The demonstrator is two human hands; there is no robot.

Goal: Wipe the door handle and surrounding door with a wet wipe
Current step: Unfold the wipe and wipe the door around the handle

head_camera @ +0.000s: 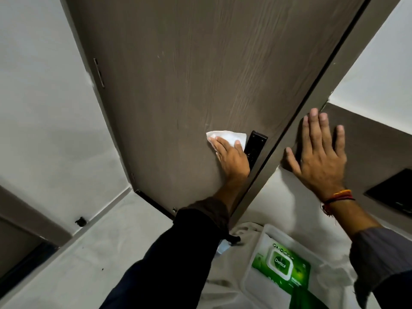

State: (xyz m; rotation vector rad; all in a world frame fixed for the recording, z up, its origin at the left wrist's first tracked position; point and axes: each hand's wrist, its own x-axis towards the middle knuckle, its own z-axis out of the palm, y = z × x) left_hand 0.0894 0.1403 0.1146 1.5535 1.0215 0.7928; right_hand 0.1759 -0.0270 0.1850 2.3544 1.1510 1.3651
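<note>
One white wet wipe (227, 137), crumpled flat, lies pressed against the brown wood-grain door (189, 74) under the left hand (230, 158), just left of the black handle plate (255, 144). White walls flank the door; pale floor lies below. The left hand's fingers are spread flat over the wipe, holding it to the door. The right hand (318, 152) is open, palm flat on the brown frame panel (367, 152). Below it sits a green Dettol wipes pack (282, 267).
</note>
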